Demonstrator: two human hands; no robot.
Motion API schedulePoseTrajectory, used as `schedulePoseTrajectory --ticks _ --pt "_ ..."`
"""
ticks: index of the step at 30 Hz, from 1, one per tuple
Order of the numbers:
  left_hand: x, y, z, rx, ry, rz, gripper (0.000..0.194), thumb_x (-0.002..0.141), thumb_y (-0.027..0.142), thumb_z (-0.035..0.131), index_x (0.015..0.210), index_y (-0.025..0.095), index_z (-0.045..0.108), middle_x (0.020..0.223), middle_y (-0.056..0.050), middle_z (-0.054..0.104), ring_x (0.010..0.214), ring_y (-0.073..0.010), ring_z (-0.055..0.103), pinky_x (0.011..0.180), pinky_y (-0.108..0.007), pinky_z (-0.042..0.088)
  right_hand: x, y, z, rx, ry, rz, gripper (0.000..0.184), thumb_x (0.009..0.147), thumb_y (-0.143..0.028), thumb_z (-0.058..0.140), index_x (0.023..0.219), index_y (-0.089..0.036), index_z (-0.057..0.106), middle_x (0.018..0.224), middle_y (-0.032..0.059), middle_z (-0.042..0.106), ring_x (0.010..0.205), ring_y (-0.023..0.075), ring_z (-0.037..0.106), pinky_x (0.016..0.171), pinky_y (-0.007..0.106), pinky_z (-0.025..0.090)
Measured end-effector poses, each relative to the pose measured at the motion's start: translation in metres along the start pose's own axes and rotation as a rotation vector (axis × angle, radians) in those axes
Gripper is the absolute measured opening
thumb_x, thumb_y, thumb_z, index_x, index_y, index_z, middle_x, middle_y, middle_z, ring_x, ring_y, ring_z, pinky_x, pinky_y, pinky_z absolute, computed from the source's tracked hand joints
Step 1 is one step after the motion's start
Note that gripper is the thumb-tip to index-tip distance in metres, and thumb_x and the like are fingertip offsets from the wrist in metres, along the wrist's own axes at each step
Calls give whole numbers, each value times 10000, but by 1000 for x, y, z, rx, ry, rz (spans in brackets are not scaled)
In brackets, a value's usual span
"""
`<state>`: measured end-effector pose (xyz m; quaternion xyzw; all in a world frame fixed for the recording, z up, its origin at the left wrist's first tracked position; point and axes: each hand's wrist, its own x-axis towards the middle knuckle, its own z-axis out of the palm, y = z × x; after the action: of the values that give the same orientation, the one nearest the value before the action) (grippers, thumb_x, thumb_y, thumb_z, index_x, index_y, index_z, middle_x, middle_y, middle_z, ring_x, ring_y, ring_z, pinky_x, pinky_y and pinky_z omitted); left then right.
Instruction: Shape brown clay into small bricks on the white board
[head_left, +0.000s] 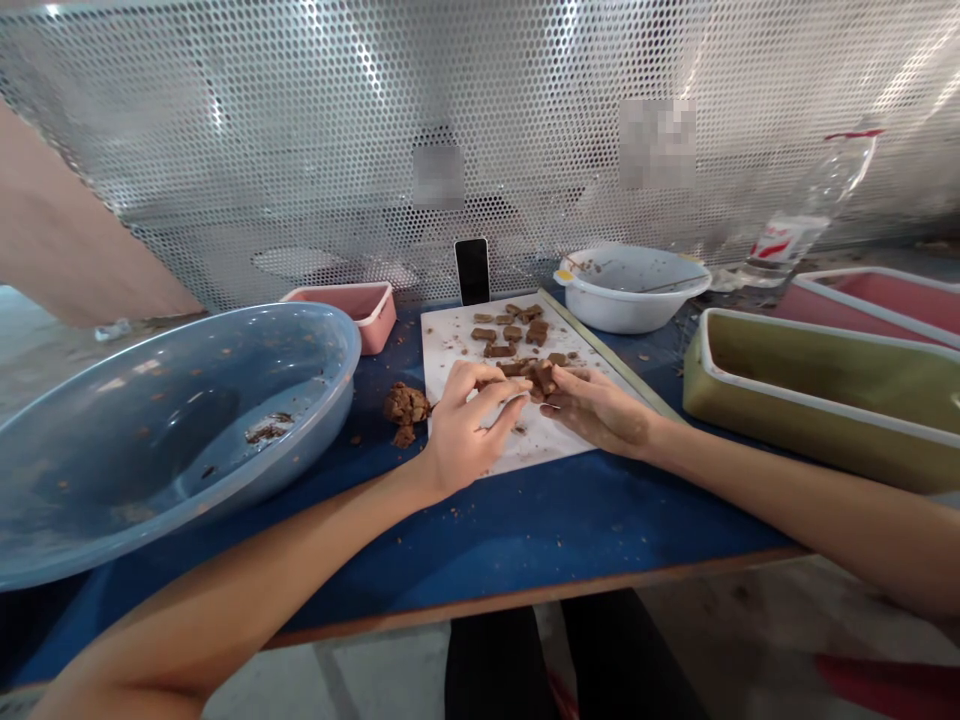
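A small piece of brown clay (543,376) is held between my two hands above the white board (450,335). My left hand (469,425) has its curved fingertips and thumb at the left side of the piece. From the right, my right hand (596,408) grips it with thumb and fingers, partly hiding its lower side. Several small shaped brown clay pieces (512,333) lie in loose rows on the board beyond my hands, among crumbs. A crumbly brown clay lump (406,404) sits on the blue table (517,530), left of the board.
On the left stands a large blue basin (330,400), with a pink container (382,318) behind it. A phone (472,271) leans against the perforated metal panel (300,150). A white basin (630,312), plastic bottle (795,225), green trough (795,405) and pink trough (885,290) stand right.
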<state>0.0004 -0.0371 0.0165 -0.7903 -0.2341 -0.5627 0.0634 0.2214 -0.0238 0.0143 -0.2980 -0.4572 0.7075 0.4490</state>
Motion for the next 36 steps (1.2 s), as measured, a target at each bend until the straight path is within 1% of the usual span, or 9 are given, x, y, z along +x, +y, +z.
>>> schedulePoseTrajectory --ticks 4,8,11,15,20,25,27,31,36 --pt "0 0 -1 23 10 -47 170 1039 185 734 1199 241 753 1050 -52 684 1014 -205 689 922 -385 611 0 0 0 -33 -27 -26 370 859 -578 902 913 -236 773 928 31 685 932 178 598 824 314 443" --pt "-1 -1 -4 12 -11 -85 206 1087 149 574 1214 221 719 1094 -75 702 1048 -220 674 944 -406 604 4 3 -6 -143 -28 -107 396 845 -589 909 991 -234 814 949 33 699 910 173 597 815 316 445" --pt "-3 -4 -6 10 -35 -108 231 1099 159 510 1211 217 703 1107 -90 703 1061 -239 660 936 -425 600 6 -3 -13 -331 -40 -193 389 888 -602 860 1002 -232 822 995 48 745 920 192 630 848 347 469" --pt "-7 -10 -4 13 -54 -118 240 1092 139 487 1181 209 699 1078 -87 685 1039 -238 642 911 -419 582 4 -23 -19 -609 -81 -243 380 928 -590 812 1080 -242 830 1050 67 791 974 247 691 916 420 515" --pt "-9 -15 0 13 -63 -113 248 1070 103 476 1140 208 689 1060 -86 663 1022 -240 628 895 -420 552 0 -46 -16 -1003 -134 -353 288 955 -534 792 1081 -281 849 1042 51 819 945 259 692 877 426 473" --pt "-11 -17 1 19 -77 -90 268 1036 75 469 1125 217 678 1042 -77 649 1016 -244 629 903 -431 539 7 -54 -15 -1180 -179 -453 225 903 -490 841 1048 -319 861 1051 35 819 981 267 711 926 423 500" --pt "-11 -17 2 17 -84 -94 275 1021 63 466 1106 216 679 1041 -77 644 1018 -246 623 909 -433 538 11 -55 -17 -1227 -211 -451 207 876 -472 858 1022 -324 865 1028 36 816 973 272 712 937 428 496" --pt "-13 -18 3 5 -97 -118 277 993 43 475 1077 208 682 1036 -76 637 1016 -248 607 926 -440 532 20 -57 -21 -1313 -269 -383 177 843 -425 888 988 -324 870 965 40 800 940 280 687 946 435 459" --pt "-14 -20 5 -8 -117 -135 259 980 47 491 1072 199 679 1041 -75 642 1020 -246 598 933 -432 531 27 -56 -23 -1322 -278 -360 170 800 -412 933 928 -317 874 895 46 768 882 277 649 958 440 420"
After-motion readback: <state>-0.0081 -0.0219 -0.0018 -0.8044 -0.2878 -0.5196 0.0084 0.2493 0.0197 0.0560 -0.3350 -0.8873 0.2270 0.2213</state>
